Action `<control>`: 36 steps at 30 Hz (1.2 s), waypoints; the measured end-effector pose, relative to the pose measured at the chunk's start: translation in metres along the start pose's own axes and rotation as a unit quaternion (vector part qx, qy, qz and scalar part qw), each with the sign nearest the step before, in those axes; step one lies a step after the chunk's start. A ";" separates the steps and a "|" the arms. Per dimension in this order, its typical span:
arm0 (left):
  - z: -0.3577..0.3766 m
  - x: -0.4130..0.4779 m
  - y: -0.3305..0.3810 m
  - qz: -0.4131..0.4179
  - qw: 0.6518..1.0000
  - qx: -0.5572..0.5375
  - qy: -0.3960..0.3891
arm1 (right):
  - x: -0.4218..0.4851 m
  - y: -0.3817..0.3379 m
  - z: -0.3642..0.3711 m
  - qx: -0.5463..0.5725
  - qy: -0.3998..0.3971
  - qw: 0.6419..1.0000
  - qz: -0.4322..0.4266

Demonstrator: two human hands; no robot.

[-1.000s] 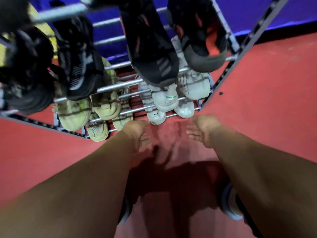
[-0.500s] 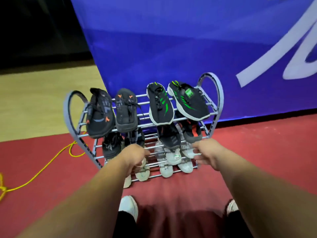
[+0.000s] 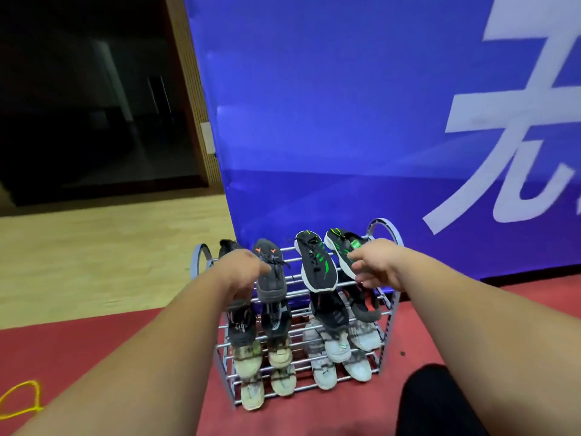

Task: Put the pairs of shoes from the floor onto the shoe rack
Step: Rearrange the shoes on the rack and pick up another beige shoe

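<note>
The metal shoe rack (image 3: 385, 225) stands on red carpet against a blue banner, and all its tiers hold shoes. On the top tier lie a black pair with orange marks (image 3: 271, 273) and a black pair with green stripes (image 3: 316, 266). Dark shoes fill the tier below, and beige pairs (image 3: 248, 361) and white pairs (image 3: 336, 349) fill the lower tiers. My left hand (image 3: 243, 268) hangs in front of the top left shoes with drooping fingers. With fingers loosely curled, my right hand (image 3: 374, 265) hovers before the green-striped shoe. Neither hand holds anything.
The blue banner (image 3: 345, 121) with white lettering rises right behind the rack. A yellow rope (image 3: 22, 401) lies on the carpet at the lower left. Wooden floor (image 3: 94, 256) stretches to the left. My leg in black (image 3: 440, 401) shows at the lower right.
The view has risen from the floor by the rack's lower tiers to the whole rack from farther back. Both hands have lifted to the top tier's height.
</note>
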State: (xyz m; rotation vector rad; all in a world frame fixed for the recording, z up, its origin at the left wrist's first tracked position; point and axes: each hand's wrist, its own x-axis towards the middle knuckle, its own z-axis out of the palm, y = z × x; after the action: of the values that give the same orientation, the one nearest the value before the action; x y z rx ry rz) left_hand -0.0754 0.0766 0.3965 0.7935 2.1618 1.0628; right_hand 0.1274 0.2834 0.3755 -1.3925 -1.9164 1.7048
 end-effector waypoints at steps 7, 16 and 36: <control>0.015 -0.030 0.010 0.024 1.000 -0.012 -0.015 | -0.064 0.000 -0.020 -0.030 0.000 0.999 -0.036; 0.042 -0.039 0.044 0.071 0.997 0.001 -0.011 | -0.100 -0.010 -0.075 -0.189 0.088 0.971 -0.119; 0.170 0.111 -0.004 0.128 0.973 0.136 0.139 | 0.116 0.085 -0.036 -0.246 0.213 0.924 -0.200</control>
State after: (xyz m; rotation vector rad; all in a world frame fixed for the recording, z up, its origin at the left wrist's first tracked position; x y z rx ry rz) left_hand -0.0248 0.2358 0.2802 1.1324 2.5312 1.0672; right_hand 0.1330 0.3828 0.2662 -1.2540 -2.2339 0.6905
